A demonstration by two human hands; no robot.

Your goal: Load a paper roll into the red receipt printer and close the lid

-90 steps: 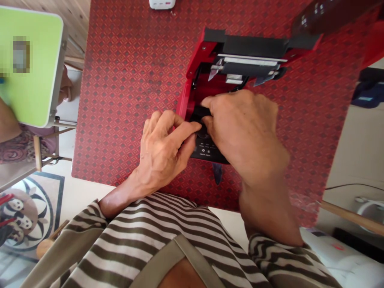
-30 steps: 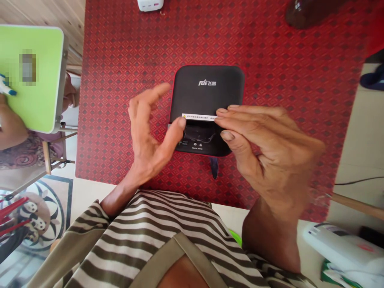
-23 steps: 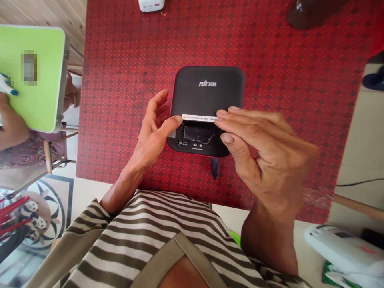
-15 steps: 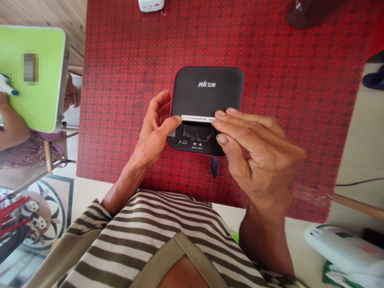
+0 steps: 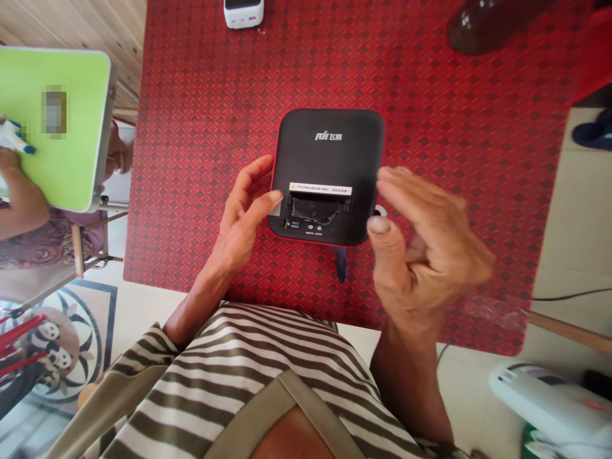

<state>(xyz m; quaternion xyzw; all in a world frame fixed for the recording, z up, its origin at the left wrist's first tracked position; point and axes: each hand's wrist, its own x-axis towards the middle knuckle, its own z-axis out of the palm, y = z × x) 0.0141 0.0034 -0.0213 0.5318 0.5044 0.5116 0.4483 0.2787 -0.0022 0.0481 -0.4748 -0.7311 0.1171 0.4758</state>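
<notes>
A black square printer (image 5: 329, 156) with red edges and a FEIE logo lies on the red patterned table. A white warning strip (image 5: 320, 189) runs above its dark slot, and small buttons sit near the front edge. My left hand (image 5: 243, 213) grips the printer's left side, thumb on the top face and fingers along the edge. My right hand (image 5: 425, 236) is at the right edge, thumb and fingers apart. Between them shows a small white rounded thing (image 5: 381, 211), whose kind I cannot make out. A dark blue pointed piece (image 5: 341, 264) sticks out below the printer's front.
A white device (image 5: 244, 14) stands at the table's far edge, and a dark brown glossy object (image 5: 473, 29) lies far right. To the left, another person's arm (image 5: 21, 188) rests on a green table (image 5: 71, 166). A white appliance (image 5: 549, 401) is on the floor at lower right.
My right hand has moved right, off the printer's top near the white strip, to its right edge, with fingers more apart. My left thumb has drawn back slightly.
</notes>
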